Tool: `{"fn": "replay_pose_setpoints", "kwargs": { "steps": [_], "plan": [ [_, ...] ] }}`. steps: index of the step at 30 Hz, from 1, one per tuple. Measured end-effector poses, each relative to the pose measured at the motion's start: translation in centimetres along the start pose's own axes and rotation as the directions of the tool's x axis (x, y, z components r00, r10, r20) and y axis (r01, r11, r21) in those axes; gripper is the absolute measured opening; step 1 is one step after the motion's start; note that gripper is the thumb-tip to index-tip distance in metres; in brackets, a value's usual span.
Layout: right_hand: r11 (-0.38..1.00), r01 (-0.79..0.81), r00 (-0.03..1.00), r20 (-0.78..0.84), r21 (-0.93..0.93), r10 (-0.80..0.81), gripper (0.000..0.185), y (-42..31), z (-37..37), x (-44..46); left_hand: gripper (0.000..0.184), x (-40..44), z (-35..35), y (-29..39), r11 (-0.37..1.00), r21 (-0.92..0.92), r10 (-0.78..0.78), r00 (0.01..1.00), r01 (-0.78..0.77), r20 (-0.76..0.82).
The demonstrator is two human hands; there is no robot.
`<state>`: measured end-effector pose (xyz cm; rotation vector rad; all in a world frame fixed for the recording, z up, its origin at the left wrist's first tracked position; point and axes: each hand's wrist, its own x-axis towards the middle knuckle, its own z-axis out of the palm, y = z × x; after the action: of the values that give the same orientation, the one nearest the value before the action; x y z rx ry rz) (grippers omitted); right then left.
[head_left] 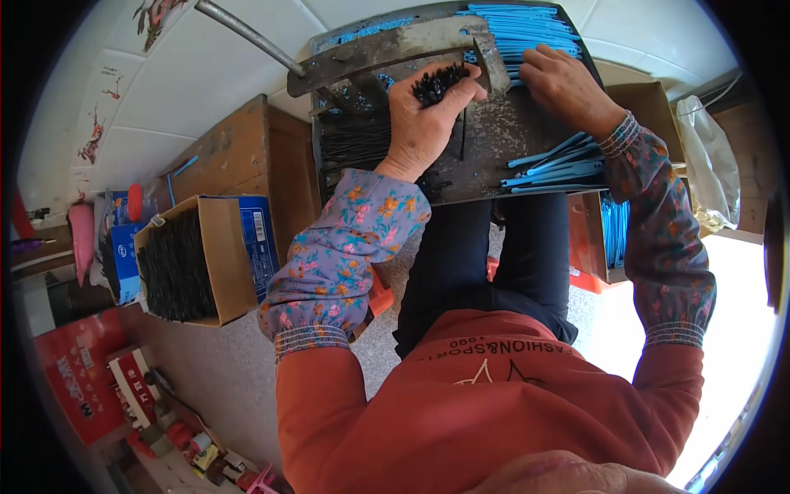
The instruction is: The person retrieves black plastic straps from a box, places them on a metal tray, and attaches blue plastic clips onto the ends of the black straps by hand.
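Observation:
My left hand (425,123) is closed around a bundle of thin black strips (438,85), their ends sticking up above the fist. One black strip hangs down below the fingers. Beside it, my right hand (568,89) has its fingers curled at the edge of a pile of thin blue strips (527,31); the fingertips and anything between them are hidden. Between the hands stands the metal end of a lever press (490,64). Its long arm (387,51) runs left across the worn metal tray (494,156).
More blue strips (559,167) lie at the tray's near right, and loose black strips (355,140) at its left. A metal rod (247,34) juts out from the press arm. On the left stands a carton (239,284) full of black strips; blue strips (615,226) fill another box under the tray.

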<state>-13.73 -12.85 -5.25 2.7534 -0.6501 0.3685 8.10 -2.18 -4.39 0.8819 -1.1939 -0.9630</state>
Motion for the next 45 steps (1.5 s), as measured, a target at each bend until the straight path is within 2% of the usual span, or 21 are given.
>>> {"fn": "replay_pose_setpoints", "kwargs": {
  "steps": [3, 4, 8, 9, 11, 13, 14, 18, 19, 23, 24, 28, 29, 33, 34, 36, 37, 38, 39, 44, 45],
  "plan": [
    [1.0, 0.013, 0.992, -0.128, -0.004, -0.014, 0.032, -0.1, -0.3, 0.0, 0.011, 0.2, 0.0, 0.2, 0.995, -0.096, 0.028, 1.0, -0.027, 0.007],
    [1.0, 0.017, 0.992, -0.127, -0.004, -0.018, 0.032, -0.2, -0.6, 0.1, 0.011, 0.2, 0.0, 0.1, 0.995, -0.097, 0.029, 1.0, -0.029, 0.003],
    [0.921, -0.1, 0.977, -0.139, 0.376, 0.163, 0.017, -1.8, -3.4, 0.3, 0.011, 0.5, 0.2, -0.4, 0.988, -0.08, 0.134, 0.991, -0.136, -0.031],
    [0.922, -0.094, 0.978, -0.141, 0.377, 0.157, 0.017, -2.2, -3.9, 0.5, 0.011, 0.5, 0.2, -0.3, 0.987, -0.078, 0.137, 0.99, -0.139, -0.036],
    [0.772, -0.139, 0.956, -0.121, 0.62, 0.269, 0.011, -3.2, -4.6, 0.9, 0.011, 0.6, 0.1, -0.3, 0.994, -0.083, 0.063, 0.996, -0.068, -0.063],
    [0.556, -0.174, 0.926, -0.057, 0.813, 0.374, 0.009, -4.0, -5.1, 0.9, 0.011, 0.4, 0.3, -0.5, 0.995, -0.098, -0.021, 0.996, 0.013, -0.084],
    [0.555, -0.178, 0.925, -0.054, 0.812, 0.375, 0.009, -4.4, -5.2, 0.9, 0.011, 0.4, 0.4, -0.6, 0.995, -0.101, -0.024, 0.996, 0.015, -0.084],
    [0.047, -0.316, 0.848, 0.26, 0.948, 0.461, 0.01, -5.3, -5.3, 1.8, 0.009, 0.7, 0.2, -0.8, 0.986, -0.161, -0.051, 0.994, 0.036, -0.093],
    [0.043, -0.317, 0.849, 0.264, 0.947, 0.458, 0.01, -5.3, -5.1, 1.9, 0.009, 0.7, 0.1, -0.8, 0.986, -0.16, -0.055, 0.994, 0.039, -0.097],
    [0.259, -0.217, 0.926, 0.114, 0.941, 0.361, 0.011, -3.8, -4.4, 2.4, 0.008, 0.6, 0.7, -0.5, 0.993, -0.115, -0.043, 0.988, 0.027, -0.145],
    [0.256, -0.217, 0.927, 0.117, 0.942, 0.357, 0.011, -3.5, -4.4, 2.6, 0.008, 0.7, 0.6, -0.7, 0.993, -0.114, -0.046, 0.988, 0.029, -0.15],
    [0.616, 0.01, 0.984, -0.119, 0.788, 0.136, 0.012, -2.1, -5.5, 3.5, 0.008, 0.7, 0.6, -0.8, 0.997, -0.08, -0.03, 0.991, 0.02, -0.131],
    [0.619, 0.01, 0.984, -0.119, 0.786, 0.134, 0.012, -1.5, -5.4, 3.0, 0.008, 0.7, 0.6, -0.8, 0.996, -0.083, -0.028, 0.991, 0.017, -0.131],
    [0.462, -0.283, 0.959, 0.249, 0.841, 0.135, 0.013, 2.2, -3.2, -1.0, 0.01, 0.6, 0.6, -1.0, 1.0, -0.02, 0.02, 0.993, -0.022, -0.119],
    [0.463, -0.287, 0.958, 0.251, 0.838, 0.14, 0.013, 2.0, -2.6, -1.0, 0.01, 0.5, 0.7, -1.0, 0.999, -0.023, 0.02, 0.993, -0.023, -0.114],
    [0.787, -0.091, 0.995, 0.018, 0.61, 0.101, 0.013, 1.1, -1.1, -0.8, 0.01, 0.4, 1.0, -0.8, 0.998, -0.06, 0.019, 0.996, -0.025, -0.09],
    [0.898, -0.004, 0.995, -0.086, 0.439, 0.047, 0.013, 0.6, -0.6, -0.6, 0.011, 0.3, 1.0, -0.7, 0.997, -0.076, 0.018, 0.997, -0.024, -0.076],
    [0.939, 0.038, 0.991, -0.135, 0.343, 0.009, 0.013, 0.5, -0.5, -0.6, 0.011, 0.4, 1.1, -0.6, 0.996, -0.088, 0.019, 0.998, -0.025, -0.064],
    [0.968, 0.072, 0.983, -0.183, 0.24, -0.028, 0.014, 0.3, -0.6, -0.5, 0.011, 0.4, 1.0, -0.5, 0.996, -0.084, 0.023, 0.998, -0.028, -0.06],
    [0.956, 0.074, 0.984, -0.175, 0.282, -0.025, 0.01, -1.3, -2.4, -0.1, 0.013, 0.3, 0.5, -0.4, 0.979, -0.202, -0.014, 0.998, 0.001, -0.063],
    [0.893, -0.001, 0.983, -0.164, 0.45, 0.084, 0.009, -2.2, -3.3, 0.3, 0.012, 0.3, 0.5, -0.4, 0.98, -0.2, -0.032, 0.996, 0.015, -0.082]
  ]
}}
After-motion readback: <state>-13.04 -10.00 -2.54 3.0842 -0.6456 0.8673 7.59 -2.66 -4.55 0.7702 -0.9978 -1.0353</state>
